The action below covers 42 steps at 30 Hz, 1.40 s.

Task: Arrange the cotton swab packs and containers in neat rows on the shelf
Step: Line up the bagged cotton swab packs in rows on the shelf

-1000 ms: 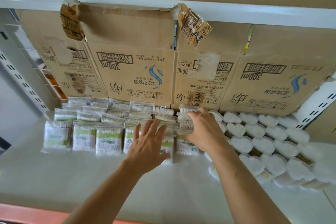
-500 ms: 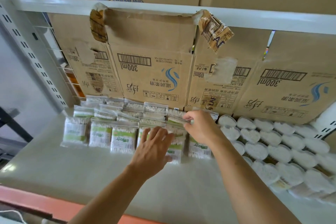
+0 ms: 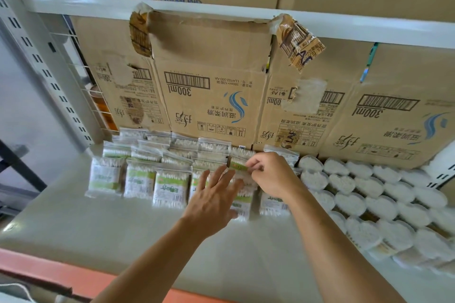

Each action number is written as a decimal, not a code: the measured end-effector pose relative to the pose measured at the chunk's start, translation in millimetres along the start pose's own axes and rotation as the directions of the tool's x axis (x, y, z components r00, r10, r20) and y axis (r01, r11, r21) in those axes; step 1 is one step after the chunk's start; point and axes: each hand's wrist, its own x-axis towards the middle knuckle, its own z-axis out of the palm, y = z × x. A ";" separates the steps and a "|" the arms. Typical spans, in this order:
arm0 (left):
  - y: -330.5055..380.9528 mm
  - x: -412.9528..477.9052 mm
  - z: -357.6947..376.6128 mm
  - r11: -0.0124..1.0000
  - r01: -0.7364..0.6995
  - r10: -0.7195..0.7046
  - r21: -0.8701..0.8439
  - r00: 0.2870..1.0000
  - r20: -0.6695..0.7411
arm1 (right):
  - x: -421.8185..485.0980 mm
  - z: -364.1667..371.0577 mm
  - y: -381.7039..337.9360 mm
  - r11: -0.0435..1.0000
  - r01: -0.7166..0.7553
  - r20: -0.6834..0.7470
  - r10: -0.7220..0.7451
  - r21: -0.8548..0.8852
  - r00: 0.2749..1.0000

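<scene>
Flat plastic cotton swab packs (image 3: 170,189) with green labels lie in overlapping rows on the pale shelf (image 3: 98,233), left of centre. Round clear cotton swab containers (image 3: 349,204) fill the right side in several rows. My right hand (image 3: 273,174) pinches one swab pack (image 3: 237,166) by its edge, lifted and tilted above the middle rows. Just below it, my left hand (image 3: 214,202) lies flat with fingers spread on the front packs, covering part of them.
Upside-down cardboard boxes (image 3: 211,96) marked 300ml stand behind the rows as a back wall. A white shelf beam (image 3: 369,29) runs overhead with more boxes above. A grey perforated upright (image 3: 46,74) stands at left, an orange shelf edge (image 3: 73,275) in front.
My right hand has drawn one pack up out of the rows and tilted it. My left hand stays flat on the front packs. The view shifted right and closer.
</scene>
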 end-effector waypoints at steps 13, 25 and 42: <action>4.4 14.7 -4.6 1.000 0.028 -0.028 0.014 0.999 0.044 | 36.3 2.1 -24.8 0.968 -0.010 -0.096 -0.015 -0.250 0.995; -2.6 37.8 -13.2 0.999 0.012 -0.022 0.042 0.969 0.246 | 48.3 10.1 -18.8 0.956 -0.089 -0.071 0.072 -0.279 0.995; -1.9 28.6 -12.7 1.000 0.019 -0.020 0.012 0.991 0.129 | 46.5 13.7 -23.0 0.964 -0.107 -0.176 0.065 -0.242 0.982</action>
